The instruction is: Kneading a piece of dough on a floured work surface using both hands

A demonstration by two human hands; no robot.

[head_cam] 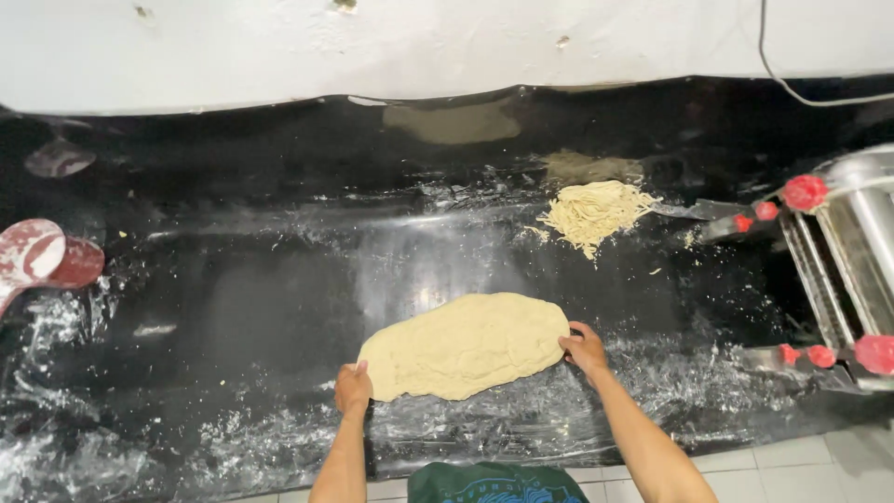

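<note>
A white wall (447,42) ran along the 12 o'clock edge, a thin dark cable (792,88) hanging at 1 o'clock. Below it the table (233,307), covered in glossy black sheeting, caught a bright glare near centre. Pale floor tiles (792,461) showed at 5 o'clock

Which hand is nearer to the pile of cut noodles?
Right. The right hand grips the right end of the dough sheet, below the noodle pile. The left hand holds the dough's left end, farther away.

open black tabletop (279,298) leftward; noodle pile (594,212), roller machine (843,270) right.
</note>
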